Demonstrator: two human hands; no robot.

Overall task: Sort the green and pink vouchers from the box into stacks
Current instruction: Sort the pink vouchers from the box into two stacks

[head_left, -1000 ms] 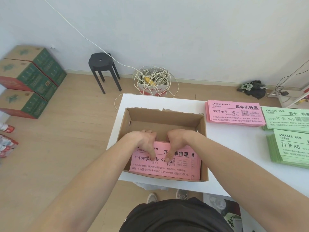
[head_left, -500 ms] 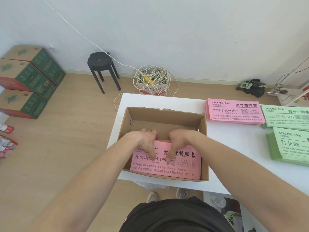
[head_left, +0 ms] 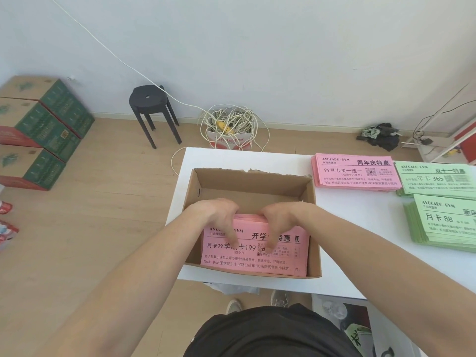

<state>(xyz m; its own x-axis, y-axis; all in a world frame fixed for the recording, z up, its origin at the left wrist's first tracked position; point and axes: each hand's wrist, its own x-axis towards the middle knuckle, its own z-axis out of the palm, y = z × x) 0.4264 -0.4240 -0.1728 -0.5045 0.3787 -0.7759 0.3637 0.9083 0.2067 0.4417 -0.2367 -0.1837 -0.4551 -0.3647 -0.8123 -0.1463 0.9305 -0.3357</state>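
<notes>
On the wooden floor at the left stand stacked green-and-red cardboard cartons (head_left: 38, 130), then a round black stool (head_left: 152, 104). On the white bench (head_left: 347, 215) sits an open brown cardboard box (head_left: 252, 184) with a pile of pink printed paper vouchers (head_left: 247, 262) in its near half. The left grip (head_left: 219, 213) and, just beside it, the right grip (head_left: 279, 215) both clasp the pile's far edge, fingers hooked over it and thumbs on the top sheet. Right of the box lie a sorted pink voucher stack (head_left: 355, 173), a far green voucher stack (head_left: 435, 180) and a near green voucher stack (head_left: 448, 222).
</notes>
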